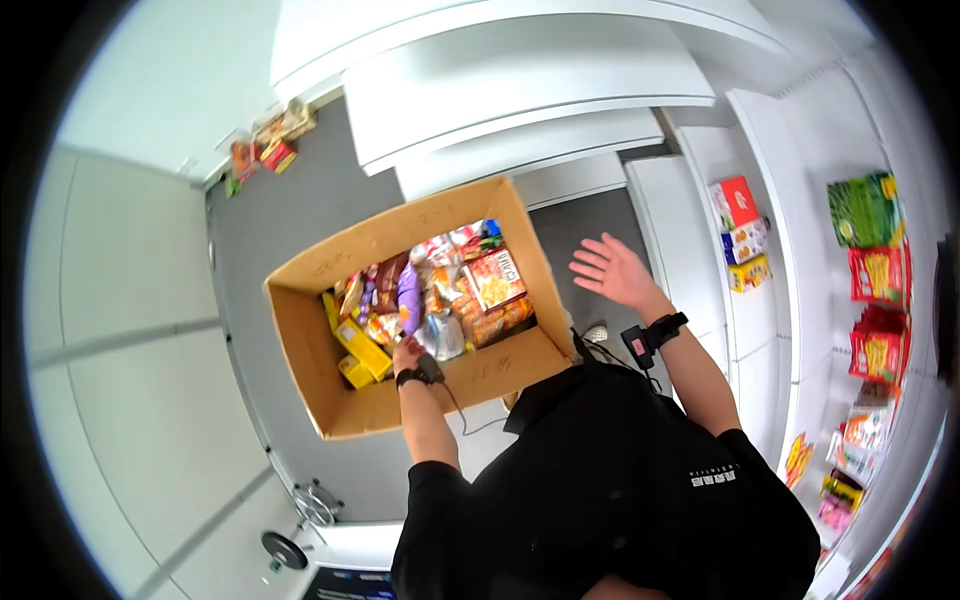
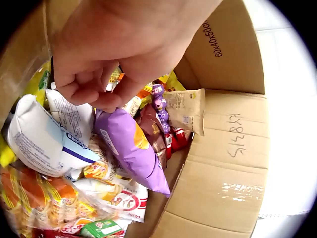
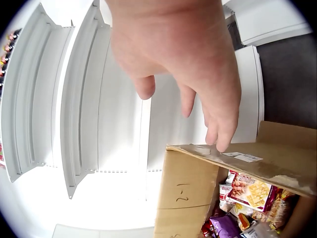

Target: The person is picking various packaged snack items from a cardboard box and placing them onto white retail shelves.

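Observation:
A large open cardboard box [image 1: 347, 245] full of packaged snacks stands in front of the person. Inside it, the left hand [image 1: 407, 352] pinches the upper end of a purple snack bag [image 2: 131, 144] between thumb and curled fingers. The same bag lies across the middle of the pile in the head view. Beside it are a white and blue package [image 2: 47, 136], a brown packet [image 2: 152, 130] and a tan pouch [image 2: 185, 108]. The right hand [image 1: 615, 272] is held out past the box's right side, fingers spread and holding nothing.
Yellow boxes [image 1: 362, 350] and a red cracker box [image 1: 494, 280] lie in the carton. White shelving with red bags [image 1: 877, 355] and a green bag [image 1: 862, 212] runs along the right. More packages [image 1: 278, 153] sit on the floor at far left. White shelf units [image 1: 520, 75] stand ahead.

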A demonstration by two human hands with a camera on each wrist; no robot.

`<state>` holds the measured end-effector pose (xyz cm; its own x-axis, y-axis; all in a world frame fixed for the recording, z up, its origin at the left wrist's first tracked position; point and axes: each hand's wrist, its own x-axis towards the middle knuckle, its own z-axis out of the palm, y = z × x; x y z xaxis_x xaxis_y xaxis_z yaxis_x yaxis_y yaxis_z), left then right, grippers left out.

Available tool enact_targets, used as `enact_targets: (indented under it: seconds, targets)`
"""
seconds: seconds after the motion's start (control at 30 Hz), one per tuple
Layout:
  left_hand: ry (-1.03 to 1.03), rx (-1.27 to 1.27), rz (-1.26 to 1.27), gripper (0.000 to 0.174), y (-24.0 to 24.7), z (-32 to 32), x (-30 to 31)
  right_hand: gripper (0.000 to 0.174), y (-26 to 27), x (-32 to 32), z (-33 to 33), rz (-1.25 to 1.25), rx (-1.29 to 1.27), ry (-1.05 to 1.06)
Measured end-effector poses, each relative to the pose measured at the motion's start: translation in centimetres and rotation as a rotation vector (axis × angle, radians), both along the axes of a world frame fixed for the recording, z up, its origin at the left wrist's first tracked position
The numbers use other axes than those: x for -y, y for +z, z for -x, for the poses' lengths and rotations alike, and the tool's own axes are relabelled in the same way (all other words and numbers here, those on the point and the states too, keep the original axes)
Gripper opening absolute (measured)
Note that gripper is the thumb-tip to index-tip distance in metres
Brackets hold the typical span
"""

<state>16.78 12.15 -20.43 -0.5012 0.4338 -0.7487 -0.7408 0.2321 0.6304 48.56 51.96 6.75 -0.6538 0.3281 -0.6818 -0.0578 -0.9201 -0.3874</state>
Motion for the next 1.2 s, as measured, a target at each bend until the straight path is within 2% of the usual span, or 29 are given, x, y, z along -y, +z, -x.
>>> enact_targets:
  seconds: [0.03,0.07,0.1,0.13,0.2,0.27,0.3,0.33,0.4,0.47,0.53,0.57,0.6,0.8,0.97,1.07,1.17,1.2]
  targets:
    - [-0.173,-0.191,0.050,0.041,-1.7,0.7,0.9,0.067,-0.6,0.1,-0.5,0.021,-0.001,-0.013]
    - [-0.255,-0.287,0.132,0.044,-1.9,1.3,0.5,0.067,-1.1,0.0,-1.1,0.030,-0.008,-0.013]
    - [-0.271,-0.417,0.082,0.028,0.7,0.2,-0.7,0.067,-1.5,0.0,-1.6,0.036,-0.010,-0.021]
    - [-0.219,-0.096,-0.039,0.008,-2.1,2.4,-0.4,0.066,-1.5,0.1,-2.1,0.039,-0.002,-0.028]
    - [0.105,0.283,-0.130,0.014,2.8,1.1,-3.5,0.065,-1.3,0.3,-2.9,0.031,-0.008,-0.055]
    - [0.245,0.654,-0.166,0.013,2.9,2.3,-4.7,0.065,-1.3,0.4,-3.6,-0.003,-0.009,-0.080]
    - [0.456,0.638,-0.093,0.012,4.0,1.7,-6.0,0.065,-1.2,0.4,-4.0,-0.003,-0.013,-0.092]
    - [0.553,0.823,-0.154,0.011,5.6,1.5,-6.8,0.064,-1.0,0.4,-4.5,0.001,-0.018,-0.102]
    - [0.581,0.789,-0.111,0.011,8.2,0.3,-8.2,0.065,-0.8,0.3,-5.5,0.011,-0.027,-0.124]
    - [0.606,0.570,-0.032,0.016,10.2,-1.2,-9.8,0.065,-0.8,0.2,-6.8,0.028,-0.039,-0.148]
    - [0.510,0.522,-0.105,0.020,10.9,-1.5,-10.1,0.066,-0.9,0.1,-8.0,0.023,-0.065,-0.165]
    - [0.596,0.534,-0.132,0.023,11.3,-1.7,-10.3,0.066,-0.8,0.1,-8.5,0.022,-0.070,-0.176]
    - [0.564,0.518,-0.193,0.024,11.9,-1.6,-10.5,0.066,-0.7,0.0,-9.0,0.021,-0.075,-0.185]
    - [0.443,0.194,-0.362,0.024,17.8,-2.3,-13.5,0.063,0.6,-1.4,-11.6,0.008,-0.117,-0.198]
    - [0.213,-0.008,-0.640,0.019,25.9,-5.2,-17.5,0.061,2.0,-3.5,-13.8,-0.025,-0.186,-0.215]
    - [0.187,-0.066,-0.665,0.019,29.8,-7.6,-20.1,0.059,2.8,-4.4,-15.2,-0.037,-0.206,-0.211]
    - [0.200,-0.095,-0.679,0.006,34.8,-13.0,-23.6,0.058,3.1,-4.9,-17.6,-0.024,-0.234,-0.213]
    - [0.091,-0.103,-0.740,0.006,34.9,-14.0,-24.5,0.057,3.1,-5.1,-18.3,-0.014,-0.244,-0.205]
